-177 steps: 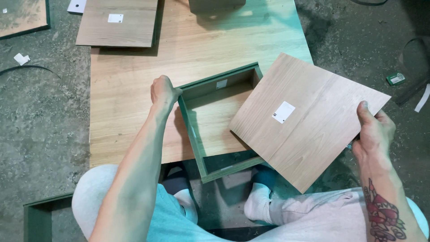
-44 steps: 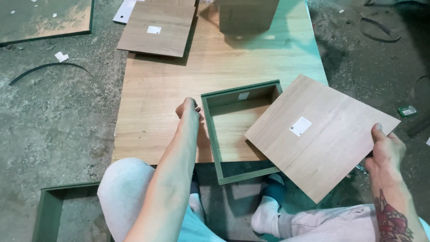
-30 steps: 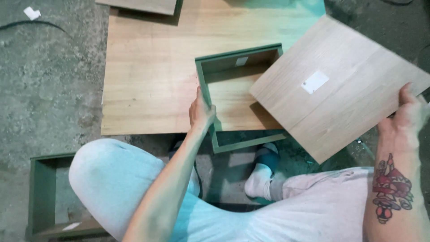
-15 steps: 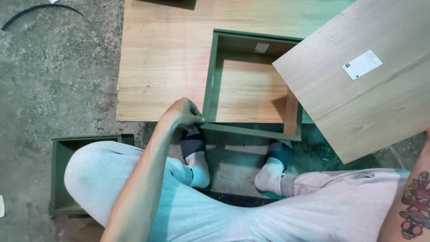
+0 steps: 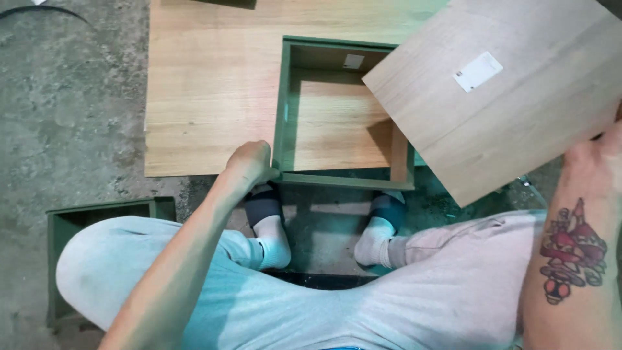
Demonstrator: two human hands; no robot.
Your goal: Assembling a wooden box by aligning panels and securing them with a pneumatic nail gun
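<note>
Green-edged open box frame (image 5: 343, 116) sits mid-frame on a wood-grain board (image 5: 207, 84), nothing inside but its wooden bottom. Left hand (image 5: 249, 163) curls closed on its near-left corner. Right hand (image 5: 593, 162) grips a square wood panel (image 5: 512, 91) with white sticker, tilted over the frame's right side, upper right.
</note>
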